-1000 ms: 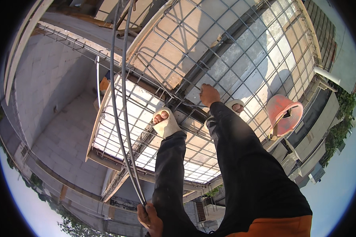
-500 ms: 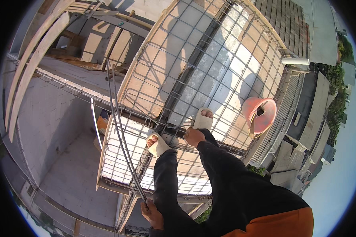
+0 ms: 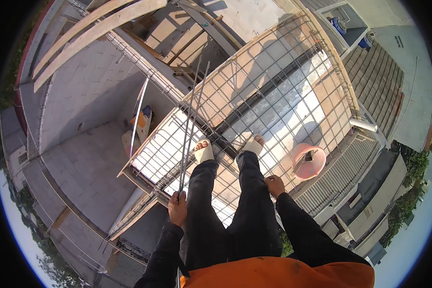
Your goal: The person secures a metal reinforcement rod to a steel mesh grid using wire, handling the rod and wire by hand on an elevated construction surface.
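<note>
My left hand (image 3: 177, 210) is closed around the lower ends of two long, thin steel bars (image 3: 189, 127), which slant up and away over the slab's left edge. Beside my right knee hangs my right hand (image 3: 274, 186), its fingers curled; whether something is in them is hidden. Under my feet lies a grid of tied reinforcing bars (image 3: 254, 91) over board and sheet-metal formwork. I stand on it in pale open-toed footwear (image 3: 204, 150), feet apart.
A pinkish-red bucket (image 3: 308, 162) stands on the grid to the right. A white pipe (image 3: 363, 125) pokes out at the right edge, above corrugated roofing (image 3: 338, 175). Left of the slab is a deep drop into a block-walled room (image 3: 89, 192). Long planks (image 3: 98, 36) rise at far left.
My right hand has lifted from the grid between my feet and moved right, beside my knee. My left hand has risen with the bars, now more upright. The view has turned.
</note>
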Demonstrator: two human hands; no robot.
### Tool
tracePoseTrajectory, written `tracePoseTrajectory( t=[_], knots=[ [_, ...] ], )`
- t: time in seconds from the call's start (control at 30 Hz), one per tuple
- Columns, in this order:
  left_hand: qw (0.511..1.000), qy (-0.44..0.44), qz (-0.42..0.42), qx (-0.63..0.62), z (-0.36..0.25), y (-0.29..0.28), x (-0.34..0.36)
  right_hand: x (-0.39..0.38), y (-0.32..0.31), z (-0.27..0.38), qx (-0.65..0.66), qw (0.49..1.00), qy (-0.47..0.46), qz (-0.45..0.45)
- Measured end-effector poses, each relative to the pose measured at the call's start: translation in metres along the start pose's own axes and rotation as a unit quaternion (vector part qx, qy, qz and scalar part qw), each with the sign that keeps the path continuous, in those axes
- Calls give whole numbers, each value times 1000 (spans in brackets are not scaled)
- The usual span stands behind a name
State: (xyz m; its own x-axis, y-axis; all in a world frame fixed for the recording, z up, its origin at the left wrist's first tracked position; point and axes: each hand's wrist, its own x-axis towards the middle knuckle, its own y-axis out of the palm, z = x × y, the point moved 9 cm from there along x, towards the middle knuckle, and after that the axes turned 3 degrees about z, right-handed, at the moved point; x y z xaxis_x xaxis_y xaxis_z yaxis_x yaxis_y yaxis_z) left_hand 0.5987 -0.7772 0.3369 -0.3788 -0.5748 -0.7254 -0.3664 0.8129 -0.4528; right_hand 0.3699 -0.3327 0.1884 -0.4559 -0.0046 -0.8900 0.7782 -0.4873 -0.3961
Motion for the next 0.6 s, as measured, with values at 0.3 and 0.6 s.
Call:
tracePoseTrajectory(
  t=[0.3, 0.6],
  knots=[
    [997, -60, 15, -54, 20, -46, -54, -106, -17, 92, 21, 993, 51, 100],
    [942, -164, 159, -248, 60, -44, -101, -152, 26, 263, -61, 983, -84, 152]
  ],
)
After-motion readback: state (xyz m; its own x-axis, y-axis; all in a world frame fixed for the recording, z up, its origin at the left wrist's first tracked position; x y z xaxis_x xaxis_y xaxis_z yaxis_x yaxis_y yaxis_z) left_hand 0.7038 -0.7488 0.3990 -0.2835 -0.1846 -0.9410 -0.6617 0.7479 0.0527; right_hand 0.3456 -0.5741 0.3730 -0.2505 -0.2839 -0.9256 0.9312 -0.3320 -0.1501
